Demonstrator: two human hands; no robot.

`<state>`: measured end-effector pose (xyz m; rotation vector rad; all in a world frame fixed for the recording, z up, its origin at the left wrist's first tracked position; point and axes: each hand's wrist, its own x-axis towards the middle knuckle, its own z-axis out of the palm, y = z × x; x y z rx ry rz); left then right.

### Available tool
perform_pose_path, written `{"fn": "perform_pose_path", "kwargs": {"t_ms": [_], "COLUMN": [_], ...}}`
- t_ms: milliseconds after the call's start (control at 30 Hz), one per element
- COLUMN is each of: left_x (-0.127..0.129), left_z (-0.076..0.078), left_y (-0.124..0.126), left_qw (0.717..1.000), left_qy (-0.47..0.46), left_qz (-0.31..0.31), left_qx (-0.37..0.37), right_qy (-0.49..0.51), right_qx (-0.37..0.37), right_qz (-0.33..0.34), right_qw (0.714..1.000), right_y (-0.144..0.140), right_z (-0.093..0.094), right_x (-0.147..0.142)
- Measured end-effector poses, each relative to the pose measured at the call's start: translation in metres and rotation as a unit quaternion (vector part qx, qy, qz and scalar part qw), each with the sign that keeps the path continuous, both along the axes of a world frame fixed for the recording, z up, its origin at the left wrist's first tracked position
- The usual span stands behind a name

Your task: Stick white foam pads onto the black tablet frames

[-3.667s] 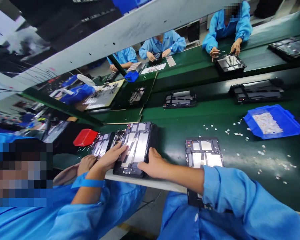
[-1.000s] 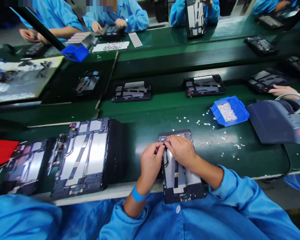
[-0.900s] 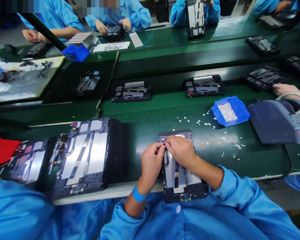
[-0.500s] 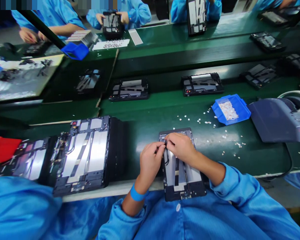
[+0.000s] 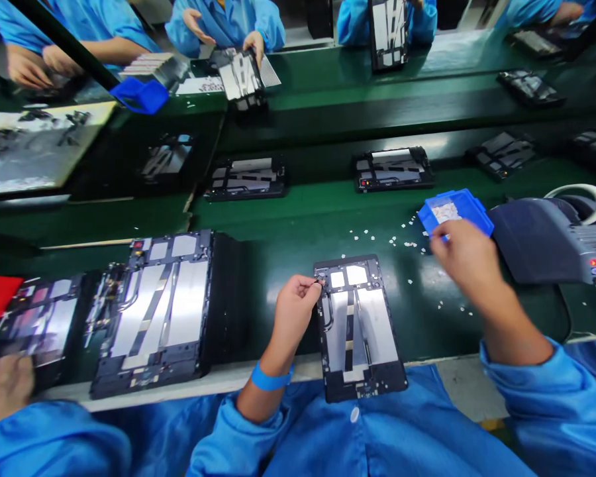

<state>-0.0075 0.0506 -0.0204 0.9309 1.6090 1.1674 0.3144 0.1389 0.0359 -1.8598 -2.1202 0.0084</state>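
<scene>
An opened tablet [image 5: 383, 324] lies in front of me, its silver inside and dark flat cables showing, its lower end over the table edge. At its upper left corner, the thumb and finger of my left hand [image 5: 294, 308] pinch a small dark part whose kind I cannot make out. My right hand [image 5: 469, 262] is off the tablet, at the near left edge of a blue bin [image 5: 479, 211] holding small pale pieces. Its fingers are curled together and slightly blurred; anything between them is hidden.
Small pale pieces [image 5: 410, 244] are scattered near the bin. A grey machine [image 5: 531, 242] with a lit panel stands right. A stack of opened tablets [image 5: 166, 311] is at left, beside a co-worker's hand [image 5: 7, 384]. Further tablets [image 5: 395, 169] lie beyond; co-workers sit opposite.
My right hand has left the tablet's upper left corner and moved right to the blue bin. My left hand stays pinched there. A co-worker opposite has tilted and lowered a tablet.
</scene>
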Motion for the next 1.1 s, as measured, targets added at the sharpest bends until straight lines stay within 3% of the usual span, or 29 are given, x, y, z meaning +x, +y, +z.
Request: {"fn": "perform_pose_path", "kwargs": {"t_ms": [100,167,233,333,533,700,800,867,933,1000,1033,1100], "left_x": [0.003,0.005,0.006,0.008,0.007,0.001,0.0,0.001,0.001,-0.001,-0.003,-0.01], "left_z": [0.001,0.002,0.002,0.004,0.013,0.014,0.01,0.007,0.006,0.007,0.008,0.011], "left_y": [0.0,-0.002,-0.004,-0.008,-0.015,-0.014,-0.01,-0.008,-0.007,-0.008,-0.009,-0.012], "left_qw": [1.0,1.0,0.999,0.995,0.966,0.974,0.989,0.995,0.997,0.998,0.997,0.995], "left_qy": [0.002,0.011,0.029,0.084,0.238,0.209,0.141,0.1,0.075,0.066,0.069,0.096], "left_qz": [0.013,0.02,0.023,0.024,-0.016,-0.038,-0.021,-0.009,-0.003,-0.007,-0.014,-0.029], "left_qx": [0.002,0.009,0.022,0.043,0.101,0.08,0.044,0.027,0.021,0.019,0.018,0.025], "right_qy": [0.096,0.117,0.119,0.105,0.092,0.132,0.178,0.206,0.207,0.154,0.106,0.048], "right_qx": [-0.06,-0.082,-0.095,-0.107,-0.097,-0.116,-0.087,-0.05,-0.014,0.015,0.0,-0.047], "right_qz": [0.209,0.258,0.262,0.252,0.246,0.255,0.244,0.204,0.124,-0.017,-0.086,-0.14], "right_qw": [0.971,0.955,0.953,0.956,0.96,0.951,0.949,0.956,0.97,0.988,0.991,0.988], "right_y": [-0.036,-0.049,-0.054,-0.052,-0.047,-0.039,-0.029,-0.019,-0.005,0.01,0.016,0.021], "right_z": [-0.02,-0.031,-0.038,-0.041,-0.041,-0.043,-0.034,-0.022,-0.007,0.006,0.011,0.016], "right_x": [-0.085,-0.131,-0.159,-0.171,-0.169,-0.18,-0.162,-0.127,-0.075,-0.022,0.0,0.025]}}
